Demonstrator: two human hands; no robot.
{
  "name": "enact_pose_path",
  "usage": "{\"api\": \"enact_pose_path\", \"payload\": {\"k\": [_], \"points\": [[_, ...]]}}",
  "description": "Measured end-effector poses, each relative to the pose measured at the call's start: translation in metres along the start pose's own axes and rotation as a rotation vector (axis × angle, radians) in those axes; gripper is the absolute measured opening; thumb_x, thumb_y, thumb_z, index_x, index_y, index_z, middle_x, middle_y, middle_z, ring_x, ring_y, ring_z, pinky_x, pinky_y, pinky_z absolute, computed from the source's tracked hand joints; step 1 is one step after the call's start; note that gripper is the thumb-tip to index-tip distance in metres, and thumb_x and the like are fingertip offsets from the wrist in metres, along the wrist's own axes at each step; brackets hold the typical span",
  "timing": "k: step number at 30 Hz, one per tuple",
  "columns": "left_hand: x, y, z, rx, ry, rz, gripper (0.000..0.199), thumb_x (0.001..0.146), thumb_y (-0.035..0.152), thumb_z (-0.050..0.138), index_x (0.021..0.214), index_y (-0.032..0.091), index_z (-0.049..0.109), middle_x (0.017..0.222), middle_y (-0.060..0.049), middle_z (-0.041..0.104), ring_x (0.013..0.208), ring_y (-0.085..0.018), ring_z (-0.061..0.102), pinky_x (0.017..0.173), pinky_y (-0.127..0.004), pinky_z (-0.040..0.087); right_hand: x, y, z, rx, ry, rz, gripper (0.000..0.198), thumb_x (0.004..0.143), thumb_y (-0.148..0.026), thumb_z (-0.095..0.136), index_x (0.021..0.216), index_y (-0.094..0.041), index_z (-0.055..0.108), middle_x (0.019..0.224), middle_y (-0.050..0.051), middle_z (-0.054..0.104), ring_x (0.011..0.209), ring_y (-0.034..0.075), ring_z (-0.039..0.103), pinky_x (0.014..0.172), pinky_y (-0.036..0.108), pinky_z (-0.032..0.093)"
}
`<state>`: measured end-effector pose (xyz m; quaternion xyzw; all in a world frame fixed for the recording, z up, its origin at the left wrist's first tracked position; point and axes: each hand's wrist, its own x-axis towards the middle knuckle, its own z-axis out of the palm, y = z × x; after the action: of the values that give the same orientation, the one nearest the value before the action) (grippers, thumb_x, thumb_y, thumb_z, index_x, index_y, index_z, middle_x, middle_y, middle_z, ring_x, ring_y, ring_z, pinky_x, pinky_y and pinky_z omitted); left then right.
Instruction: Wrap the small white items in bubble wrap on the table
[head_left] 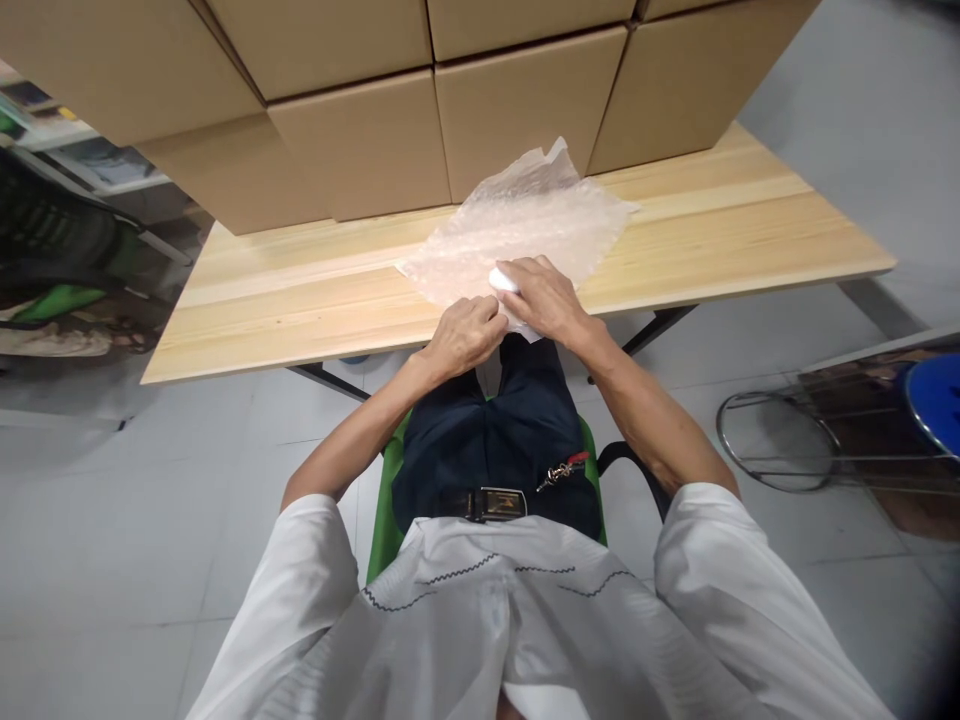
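Note:
A sheet of bubble wrap [536, 215] lies spread on the wooden table, its near corner hanging past the front edge. On the sheet, close to that corner, is a small smooth white object [503, 280] whose kind I cannot make out. My right hand [546, 298] is closed over this object, fingers and thumb around its right side. Just left of it, my left hand [469, 333] has its fingers curled in at the near edge of the bubble wrap, seeming to pinch it. The fingertips of both hands are partly hidden.
Cardboard boxes [360, 145] are stacked along the back of the wooden table [300, 300]. I sit on a green chair [386, 520] at its front edge. A blue-topped stool [934, 400] stands at the right, and a dark chair [60, 215] at the far left.

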<state>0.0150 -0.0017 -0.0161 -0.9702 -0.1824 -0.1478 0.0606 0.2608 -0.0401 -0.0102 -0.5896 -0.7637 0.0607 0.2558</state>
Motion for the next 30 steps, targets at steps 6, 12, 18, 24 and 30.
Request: {"api": "enact_pose_path", "payload": {"k": [6, 12, 18, 24, 30], "points": [[0.014, -0.013, -0.008, -0.134, -0.065, 0.089, 0.040, 0.133, 0.039, 0.047, 0.143, 0.024, 0.083, 0.164, -0.022, 0.084, 0.149, -0.038, 0.080, 0.120, -0.059, 0.069, -0.001, 0.027, -0.011, 0.112, -0.051, -0.066, 0.075, 0.131, -0.073, 0.047, 0.184, -0.027, 0.074, 0.190, 0.014, 0.076, 0.175, 0.044, 0.068, 0.152, 0.070, 0.049], [0.025, -0.061, -0.005, -0.342, -0.042, 0.104, 0.075, 0.128, 0.074, 0.064, 0.183, 0.024, 0.070, 0.207, -0.024, 0.054, 0.191, -0.045, 0.057, 0.150, -0.068, 0.058, -0.002, 0.038, -0.018, 0.190, -0.098, -0.088, 0.075, 0.128, -0.066, 0.054, 0.187, -0.023, 0.071, 0.199, 0.018, 0.066, 0.184, 0.047, 0.063, 0.155, 0.078, 0.047], [0.036, -0.074, -0.006, -0.402, -0.006, 0.087, 0.052, 0.131, 0.048, 0.057, 0.166, 0.025, 0.089, 0.186, -0.018, 0.079, 0.172, -0.037, 0.079, 0.145, -0.058, 0.064, -0.001, 0.050, -0.016, 0.393, -0.081, -0.075, 0.113, 0.117, -0.093, 0.066, 0.206, -0.028, 0.042, 0.209, 0.016, 0.052, 0.194, 0.050, 0.051, 0.159, 0.080, 0.042], [0.065, -0.069, -0.026, -0.433, -0.080, 0.080, 0.046, 0.122, 0.035, 0.060, 0.151, 0.021, 0.092, 0.168, -0.018, 0.089, 0.155, -0.038, 0.086, 0.135, -0.056, 0.067, -0.026, 0.037, -0.030, 0.499, -0.024, 0.027, 0.106, 0.119, -0.103, 0.052, 0.197, -0.032, 0.062, 0.205, 0.011, 0.059, 0.192, 0.047, 0.055, 0.161, 0.074, 0.040], [0.089, -0.080, -0.033, -0.520, -0.132, 0.010, 0.035, 0.112, 0.033, 0.065, 0.130, 0.019, 0.091, 0.133, -0.016, 0.094, 0.121, -0.033, 0.088, 0.114, -0.049, 0.071, -0.040, 0.010, -0.013, 0.306, 0.064, -0.021, 0.094, 0.116, -0.093, 0.067, 0.178, -0.023, 0.076, 0.177, 0.022, 0.082, 0.163, 0.054, 0.078, 0.139, 0.077, 0.064]]}}
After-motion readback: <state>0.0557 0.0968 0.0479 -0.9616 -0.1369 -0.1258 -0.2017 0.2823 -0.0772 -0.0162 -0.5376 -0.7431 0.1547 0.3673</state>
